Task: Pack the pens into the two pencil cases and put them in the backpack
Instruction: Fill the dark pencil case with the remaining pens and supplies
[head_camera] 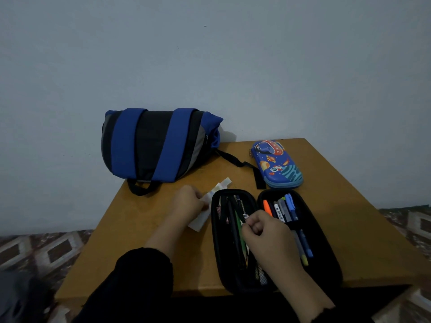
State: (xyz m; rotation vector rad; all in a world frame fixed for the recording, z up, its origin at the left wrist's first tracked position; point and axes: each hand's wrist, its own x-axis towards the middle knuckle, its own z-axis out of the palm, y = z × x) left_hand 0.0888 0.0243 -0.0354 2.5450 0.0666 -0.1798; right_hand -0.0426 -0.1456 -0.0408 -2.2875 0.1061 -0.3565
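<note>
A black pencil case [326,259] lies open flat near the table's front edge, with several pens [288,209] in its right half and pens and pencils [236,226] in its left half. My right hand [265,236] hovers over the case's middle, fingers curled and pinching a patterned pen. My left hand [189,201] grips white pens or sticks [211,199] just left of the case. A blue space-print pencil case [277,164] lies zipped at the back right. The blue and black backpack [154,143] lies at the back left against the wall.
The wooden table [349,229] stands against a plain wall. A black backpack strap [242,163] runs across the table between the backpack and the blue case. Patterned floor [42,250] shows on both sides.
</note>
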